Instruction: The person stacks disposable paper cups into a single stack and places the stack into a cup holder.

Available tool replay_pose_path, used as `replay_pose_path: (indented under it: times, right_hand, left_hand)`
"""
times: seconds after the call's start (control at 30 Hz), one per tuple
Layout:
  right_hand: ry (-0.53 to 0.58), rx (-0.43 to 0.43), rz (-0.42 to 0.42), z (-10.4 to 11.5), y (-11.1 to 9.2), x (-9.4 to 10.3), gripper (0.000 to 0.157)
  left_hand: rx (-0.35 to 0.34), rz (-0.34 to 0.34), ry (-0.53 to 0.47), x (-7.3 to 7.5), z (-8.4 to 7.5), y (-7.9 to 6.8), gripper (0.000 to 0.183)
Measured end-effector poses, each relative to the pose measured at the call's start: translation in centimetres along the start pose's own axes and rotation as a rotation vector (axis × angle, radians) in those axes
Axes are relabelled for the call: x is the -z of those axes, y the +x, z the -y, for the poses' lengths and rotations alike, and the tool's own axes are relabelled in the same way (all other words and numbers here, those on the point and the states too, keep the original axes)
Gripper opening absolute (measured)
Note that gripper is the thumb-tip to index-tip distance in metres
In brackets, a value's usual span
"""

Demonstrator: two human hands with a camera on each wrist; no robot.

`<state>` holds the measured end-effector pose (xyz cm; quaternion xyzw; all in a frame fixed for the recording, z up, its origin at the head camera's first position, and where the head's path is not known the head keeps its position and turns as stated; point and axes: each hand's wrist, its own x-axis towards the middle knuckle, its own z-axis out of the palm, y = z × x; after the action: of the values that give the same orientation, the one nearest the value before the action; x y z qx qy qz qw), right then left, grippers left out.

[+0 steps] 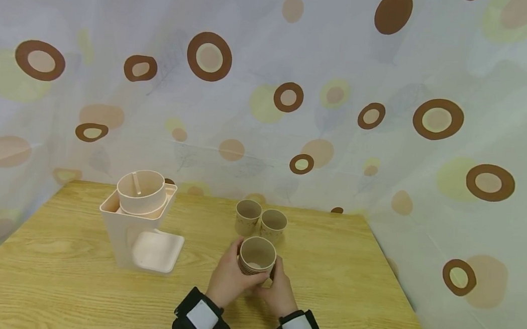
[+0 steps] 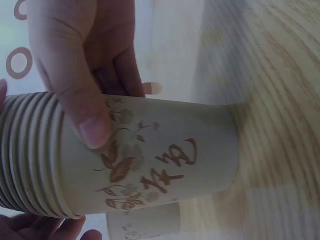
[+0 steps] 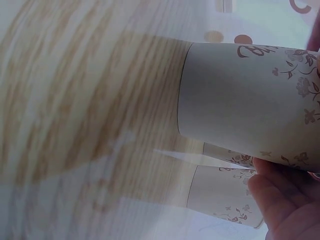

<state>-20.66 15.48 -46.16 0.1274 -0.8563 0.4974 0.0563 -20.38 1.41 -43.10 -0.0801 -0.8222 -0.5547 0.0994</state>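
A nested stack of paper cups (image 1: 258,249) stands upright between both hands at the middle of the table. Brown floral print and writing mark its outer cup (image 2: 165,150), and several rims show at its top. My left hand (image 1: 229,278) grips the stack from the left, its thumb (image 2: 95,130) pressed on the printed side. From the other side my right hand (image 1: 281,291) holds it near the rims; some fingers are hidden behind. Whether the stack's base touches the table is unclear. Just behind it two paper cups stand upright, a left one (image 1: 246,223) and a right one (image 1: 272,229).
To the left stands a white, tapered plastic container (image 1: 118,236) with a round cylindrical piece (image 1: 141,202) in its top. A flat white square panel (image 1: 158,251) sits at its front right. Behind the wood-grain table (image 1: 346,290) hangs a patterned sheet (image 1: 252,58).
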Motion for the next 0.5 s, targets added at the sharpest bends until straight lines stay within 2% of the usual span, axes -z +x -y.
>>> replay_pose_path:
  times: [0.13,0.23,0.3,0.4,0.5]
  right_hand:
    - [-0.04,-0.013,0.003,0.1,-0.1,0.1,0.076]
    - [-0.089,-0.02,0.015,0.2,-0.1,1.2,0.072]
    - [-0.134,-0.03,-0.01,0.0,0.2,2.4,0.068]
    - [-0.178,-0.073,-0.074,-0.2,1.8,4.0,0.063]
    - [-0.208,-0.141,-0.112,-0.6,4.2,5.0,0.066]
  left_hand:
    - [-0.019,0.021,-0.033,-0.2,0.8,0.1,0.083]
    - [-0.028,0.018,-0.035,-0.4,1.0,0.0,0.082]
    - [-0.035,0.017,-0.022,-0.6,1.1,0.0,0.081]
    - [-0.036,0.009,-0.006,-0.7,1.0,0.0,0.081]
    - [-0.038,-0.003,-0.004,-0.7,0.9,0.1,0.08]
